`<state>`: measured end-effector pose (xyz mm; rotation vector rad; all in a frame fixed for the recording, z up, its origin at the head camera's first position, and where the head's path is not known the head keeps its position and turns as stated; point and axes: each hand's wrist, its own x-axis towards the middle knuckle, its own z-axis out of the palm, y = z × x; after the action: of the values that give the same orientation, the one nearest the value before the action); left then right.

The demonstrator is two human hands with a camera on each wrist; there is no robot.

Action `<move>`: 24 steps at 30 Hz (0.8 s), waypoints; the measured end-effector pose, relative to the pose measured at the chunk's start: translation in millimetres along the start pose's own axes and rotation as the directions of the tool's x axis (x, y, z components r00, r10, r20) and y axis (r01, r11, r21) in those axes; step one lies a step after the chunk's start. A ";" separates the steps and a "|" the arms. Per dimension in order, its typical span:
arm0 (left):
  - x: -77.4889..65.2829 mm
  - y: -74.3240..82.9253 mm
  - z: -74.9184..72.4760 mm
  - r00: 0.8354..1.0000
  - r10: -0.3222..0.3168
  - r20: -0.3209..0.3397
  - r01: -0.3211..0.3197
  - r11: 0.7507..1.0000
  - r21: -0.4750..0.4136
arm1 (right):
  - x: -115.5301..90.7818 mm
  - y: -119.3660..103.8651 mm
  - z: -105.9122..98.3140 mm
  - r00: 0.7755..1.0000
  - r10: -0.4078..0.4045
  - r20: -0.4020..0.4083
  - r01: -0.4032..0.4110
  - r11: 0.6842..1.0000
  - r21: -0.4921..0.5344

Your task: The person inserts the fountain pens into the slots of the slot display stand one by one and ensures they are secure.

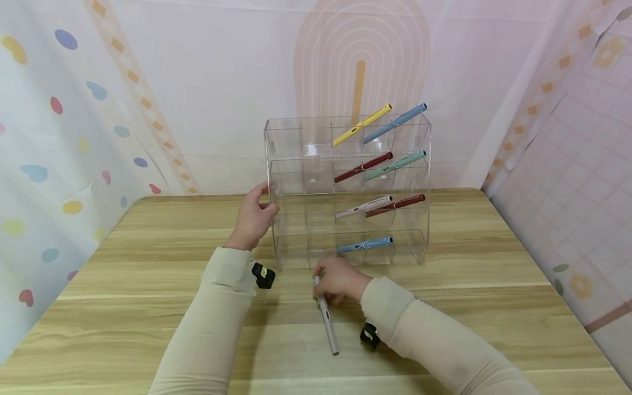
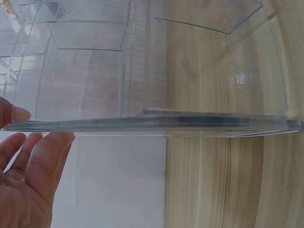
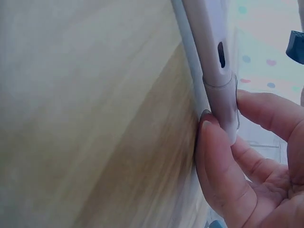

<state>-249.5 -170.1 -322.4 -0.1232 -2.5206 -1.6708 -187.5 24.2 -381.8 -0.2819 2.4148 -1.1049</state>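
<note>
A clear acrylic pen rack (image 1: 320, 193) with tiered compartments stands on the table. My left hand (image 1: 253, 218) holds its left side panel (image 2: 190, 124); in the left wrist view the thumb and the other fingers (image 2: 45, 164) lie on opposite faces of that panel. In front of the rack, my right hand (image 1: 340, 278) pinches a pale grey-lilac pen (image 1: 328, 326) by its clip end. The right wrist view shows thumb and fingers on either side of the pen's cap (image 3: 223, 104). Its other end points toward me, close over the tabletop; whether it touches is unclear.
Rack pens lean in the right-hand columns: yellow (image 1: 362, 125) and blue (image 1: 395, 123) on top, dark red (image 1: 362, 168) and mint (image 1: 396, 165) below, pale pink (image 1: 364, 207) and dark red (image 1: 396, 205) lower, light blue (image 1: 364, 244) at bottom. A patterned curtain (image 1: 222, 71) hangs behind.
</note>
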 end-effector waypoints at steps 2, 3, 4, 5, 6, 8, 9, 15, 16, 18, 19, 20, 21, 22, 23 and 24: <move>-0.2 0.3 0.1 1.000 0.000 0.003 0.000 1.000 -0.003 | 0.2 1.8 0.0 1.000 0.002 -0.001 -0.001 0.999 0.043; -0.4 0.4 0.0 1.000 0.001 0.004 -0.001 1.000 -0.006 | -0.1 2.4 -0.3 1.000 0.003 -0.004 -0.003 0.998 0.067; -0.6 0.5 0.0 1.000 0.002 0.005 -0.002 1.000 -0.008 | -0.2 3.2 -0.6 1.000 0.002 -0.004 -0.002 0.996 0.090; -0.3 0.4 0.1 1.000 0.002 0.005 -0.002 1.000 -0.011 | -1.1 3.3 -1.1 1.000 0.002 -0.002 -0.002 0.994 0.113; -0.4 0.5 0.0 1.000 0.003 0.006 -0.003 1.000 -0.012 | -1.8 3.5 -1.7 1.000 0.002 -0.002 -0.002 0.990 0.139; -0.7 0.8 -0.1 1.000 0.005 0.007 -0.005 1.000 -0.015 | -3.5 3.2 -3.4 1.000 0.001 -0.001 -0.001 0.983 0.183; -0.5 0.6 -0.1 1.000 0.005 0.007 -0.005 1.000 -0.015 | -4.6 2.8 -4.5 1.000 0.001 0.001 -0.001 0.979 0.203; -0.7 1.1 0.0 1.000 0.006 0.004 -0.006 1.000 -0.019 | -13.3 0.9 -14.4 1.000 -0.029 -0.006 0.029 0.953 0.300; -0.9 1.2 0.0 1.000 0.005 0.004 -0.005 1.000 -0.020 | -15.4 0.6 -16.4 0.999 -0.037 -0.014 0.040 0.950 0.309; -1.0 1.3 -0.1 1.000 0.003 0.003 -0.003 1.000 -0.016 | -19.7 -0.2 -20.5 0.998 -0.045 -0.039 0.056 0.948 0.314; -1.2 1.4 -0.2 1.000 0.003 0.004 -0.003 1.000 -0.014 | -22.0 -0.8 -22.4 0.997 -0.047 -0.054 0.062 0.946 0.318; -1.1 1.2 -0.2 1.000 0.003 0.005 -0.003 1.000 -0.012 | -24.3 -1.3 -24.5 0.996 -0.051 -0.070 0.071 0.945 0.320; -1.0 0.9 -0.3 1.000 0.003 0.006 -0.003 1.000 -0.010 | -26.9 -1.8 -26.8 0.995 -0.052 -0.086 0.077 0.942 0.327; -0.8 0.7 -0.4 1.000 0.003 0.006 -0.003 1.000 -0.005 | -29.6 -2.5 -29.0 0.994 -0.055 -0.098 0.085 0.939 0.334; -0.7 0.5 -0.5 1.000 0.003 0.007 -0.003 1.000 -0.002 | -32.4 -3.1 -31.6 0.992 -0.058 -0.111 0.093 0.935 0.342; -0.3 0.1 -0.7 1.000 0.006 0.008 -0.006 1.000 -0.001 | -35.2 -3.6 -34.4 0.990 -0.064 -0.123 0.103 0.932 0.348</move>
<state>-249.1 -170.7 -322.0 -0.1374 -2.5233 -1.6725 -173.9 57.4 -348.1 -0.2094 2.2548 -1.6044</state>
